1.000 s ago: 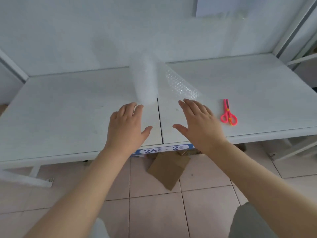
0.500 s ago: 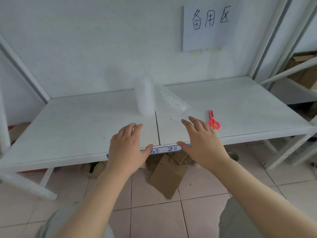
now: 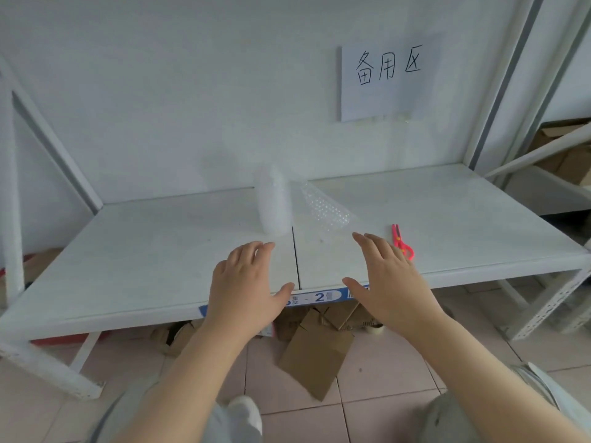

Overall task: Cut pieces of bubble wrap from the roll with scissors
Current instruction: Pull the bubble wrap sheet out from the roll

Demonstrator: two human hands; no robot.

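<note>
On the white shelf board (image 3: 144,257), toward the back, the translucent roll of bubble wrap (image 3: 274,203) stands upright with its long axis vertical. Its loose clear sheet end (image 3: 324,211) trails to the right and forward. The small pink plastic scissors (image 3: 402,243) lie flat further right, tips pointing at the wall and handles toward the front edge. The left hand (image 3: 243,282) hovers in front of the roll, fingers straight, holding nothing. The right hand (image 3: 390,282), equally empty with its fingers straight, is just left of the scissors.
</note>
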